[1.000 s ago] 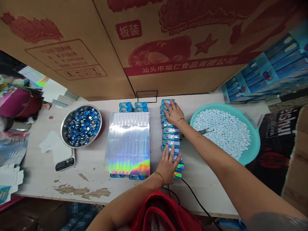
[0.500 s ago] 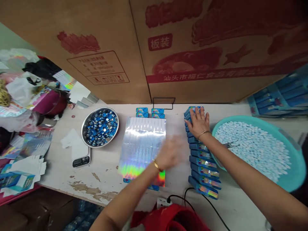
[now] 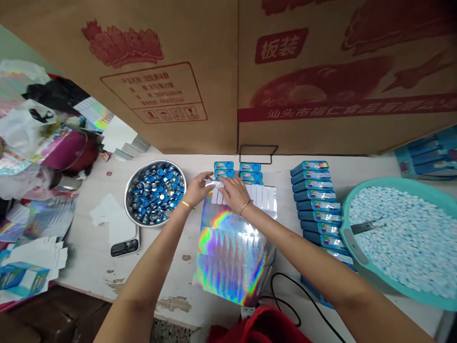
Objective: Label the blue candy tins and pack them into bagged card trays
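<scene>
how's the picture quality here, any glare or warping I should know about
Head view: strong rainbow glare on the holographic sheet under both hands; wide-angle warping bends the cardboard boxes and table edge; left hand and right hand look sharp; forearms at the bottom stretch large.

My left hand (image 3: 197, 189) centre frame, fingers curled, pinching; gold bangle on wrist. My right hand (image 3: 233, 193) just beside it, palm down, fingers spread. Both forearms reach up from lower edge.
</scene>
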Available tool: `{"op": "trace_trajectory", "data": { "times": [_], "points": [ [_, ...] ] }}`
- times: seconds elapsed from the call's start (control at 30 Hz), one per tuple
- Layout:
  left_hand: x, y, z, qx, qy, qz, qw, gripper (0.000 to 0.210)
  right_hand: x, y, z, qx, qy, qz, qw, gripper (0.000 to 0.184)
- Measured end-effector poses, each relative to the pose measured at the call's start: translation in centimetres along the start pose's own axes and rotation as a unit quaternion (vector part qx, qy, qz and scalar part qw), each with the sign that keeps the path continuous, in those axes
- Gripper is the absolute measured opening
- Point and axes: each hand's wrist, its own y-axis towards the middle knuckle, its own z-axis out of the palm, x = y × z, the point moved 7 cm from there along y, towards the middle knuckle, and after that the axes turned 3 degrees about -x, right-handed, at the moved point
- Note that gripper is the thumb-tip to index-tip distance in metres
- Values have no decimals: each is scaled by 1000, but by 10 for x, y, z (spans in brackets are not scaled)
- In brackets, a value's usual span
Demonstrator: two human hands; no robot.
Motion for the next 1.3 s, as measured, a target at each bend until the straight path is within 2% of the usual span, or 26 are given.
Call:
{"op": "trace_trajectory", "data": {
  "times": [0.07, 0.2, 0.3, 0.37, 0.47, 0.53, 0.7, 0.87, 0.97, 1.03, 1.1, 1.2, 1.3],
  "points": [
    [-9, -5, -1, 12, -43, 14, 999, 32, 0, 0, 1, 10, 23, 11, 1000, 33],
    [-20, -9, -1, 59, -55, 38, 996, 19, -4, 0, 0, 4, 54, 23, 998, 28],
    [-22, -7, 1, 86, -1, 51, 995, 16, -9, 2, 3, 7, 62, 39, 997, 24],
    [-26, -6, 4, 90, 74, 99, 988, 16, -13, 3, 6, 10, 68, 58, 996, 22],
    [-28, -10, 9, 81, 165, 178, 967, 21, -19, 7, 12, 15, 87, 97, 991, 21],
    [-24, -15, 12, 67, 204, 204, 955, 25, -22, 10, 17, 21, 97, 120, 988, 20],
    [-13, -27, 13, 22, 243, 228, 942, 25, -26, 14, 23, 23, 95, 133, 986, 21],
    [-22, -37, 4, 12, 255, 247, 935, 15, -24, 12, 23, 11, 60, 122, 991, 21],
    [-34, -49, -6, 29, 256, 236, 937, 15, -23, 11, 25, 2, 35, 111, 993, 24],
    [-44, -60, -17, 27, 230, 214, 949, 16, -23, 11, 27, 0, 22, 103, 994, 26],
    [-53, -68, -34, -21, 171, 172, 970, 14, -22, 10, 27, -3, 21, 94, 995, 28],
    [-58, -71, -56, -133, 31, 68, 988, 15, -14, 6, 13, -45, 75, 60, 994, 38],
    [-54, -64, -52, -176, -124, -25, 976, 23, -3, -4, -12, -84, 215, 37, 972, 54]
  ]
}}
